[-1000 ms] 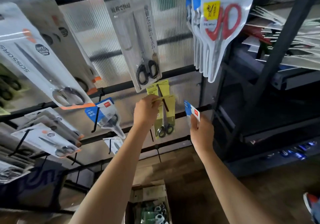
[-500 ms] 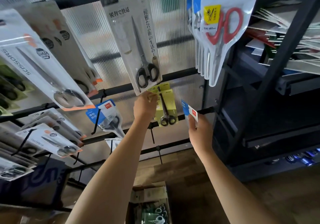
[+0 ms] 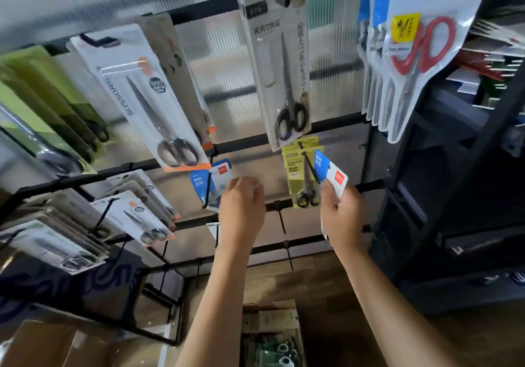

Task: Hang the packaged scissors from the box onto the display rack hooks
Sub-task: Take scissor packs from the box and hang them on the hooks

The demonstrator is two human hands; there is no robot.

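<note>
Your right hand (image 3: 342,216) is up at the rack, fingers curled round a blue-and-white scissors pack (image 3: 331,174), thumb on its front. The pack's top edge sits just beside the yellow scissors pack (image 3: 301,173) that's already hanging on a hook (image 3: 308,162) near the middle of the display rack (image 3: 335,123). Whether the blue one is on a hook yet, can't tell.

Your left hand (image 3: 241,210) is raised beside it, fingers loosely bent near another blue pack (image 3: 211,180) hanging to its left. It's blurry there, so I can't tell if you're pinching anything or just touching it.

The cardboard box (image 3: 271,335) sits down on the floor below your arms, open, with more scissors in it. Higher up the rack there's a long grey pack with black-handled scissors (image 3: 279,62), and red-handled ones (image 3: 420,53) toward the rack's right edge.
</note>
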